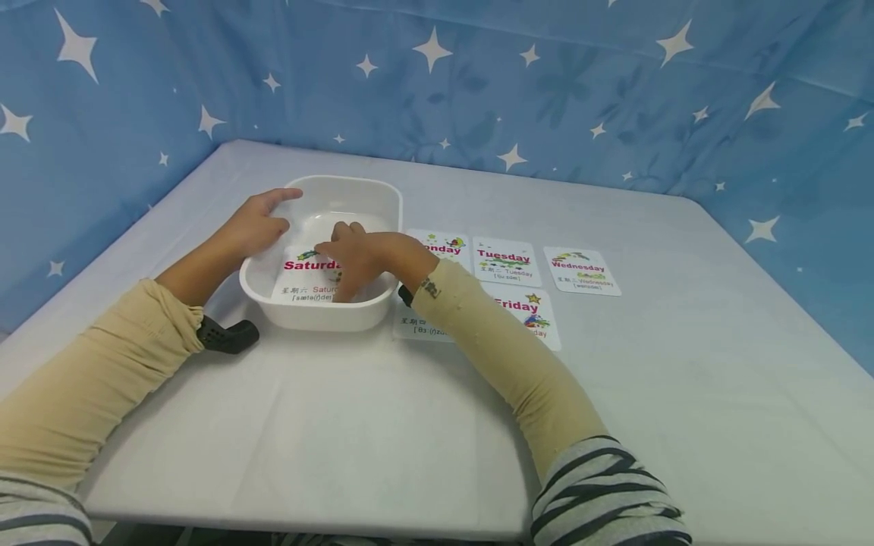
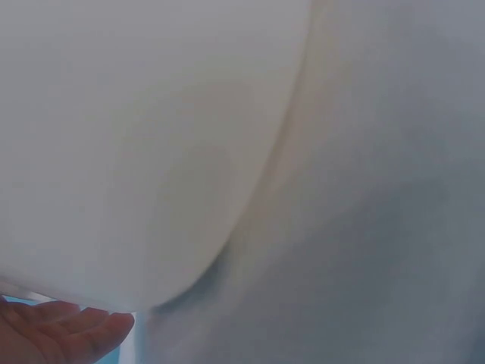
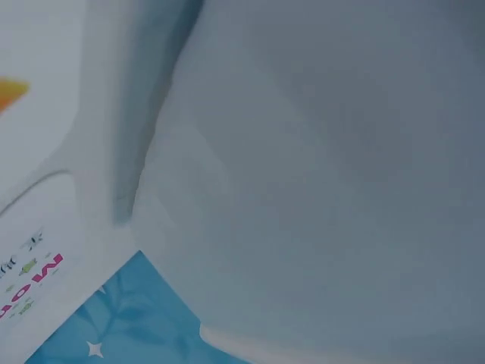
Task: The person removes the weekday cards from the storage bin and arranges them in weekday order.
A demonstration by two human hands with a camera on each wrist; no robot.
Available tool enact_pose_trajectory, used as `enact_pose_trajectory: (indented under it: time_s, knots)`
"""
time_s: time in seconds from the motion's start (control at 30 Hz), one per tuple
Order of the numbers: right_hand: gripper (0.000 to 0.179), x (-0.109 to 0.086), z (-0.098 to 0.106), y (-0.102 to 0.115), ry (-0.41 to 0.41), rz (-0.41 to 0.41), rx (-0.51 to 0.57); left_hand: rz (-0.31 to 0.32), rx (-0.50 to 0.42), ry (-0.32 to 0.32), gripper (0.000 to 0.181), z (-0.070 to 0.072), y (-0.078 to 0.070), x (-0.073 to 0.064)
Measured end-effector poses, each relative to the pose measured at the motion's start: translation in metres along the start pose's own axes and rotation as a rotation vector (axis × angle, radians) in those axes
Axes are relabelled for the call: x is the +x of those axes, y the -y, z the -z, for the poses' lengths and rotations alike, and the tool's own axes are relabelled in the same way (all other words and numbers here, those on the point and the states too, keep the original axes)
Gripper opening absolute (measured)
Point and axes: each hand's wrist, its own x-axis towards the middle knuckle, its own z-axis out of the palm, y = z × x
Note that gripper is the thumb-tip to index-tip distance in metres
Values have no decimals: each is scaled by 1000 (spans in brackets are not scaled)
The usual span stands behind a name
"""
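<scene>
A white plastic basin (image 1: 328,317) stands at the left of the table. My left hand (image 1: 254,224) holds its left rim, with the thumb on the inner side; fingers (image 2: 91,337) show by the outer wall in the left wrist view. Inside the basin lies a white card reading "Saturday" (image 1: 300,280). My right hand (image 1: 362,258) reaches over the basin's right rim and grips this card, index finger near its top edge and thumb near its lower edge. Part of the card is hidden under the hand. The right wrist view does not show the fingers.
Right of the basin lie cards reading "Monday" (image 1: 447,246), "Tuesday" (image 1: 507,262) and "Wednesday" (image 1: 583,271). In front are the "Friday" card (image 1: 536,312) and another card (image 1: 419,327), partly under my right forearm. A blue starry curtain (image 1: 478,91) hangs behind.
</scene>
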Motion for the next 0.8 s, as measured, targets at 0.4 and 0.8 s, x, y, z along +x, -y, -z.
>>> enact_pose_trajectory:
  time_s: [0.4, 0.8]
  knots:
    - [93, -16, 10, -8, -81, 63, 38, -3, -4, 30, 61, -1, -1, 1]
    - [90, -25, 18, -17, -89, 78, 127, 25, -7, 32, 60, 0, -3, -1]
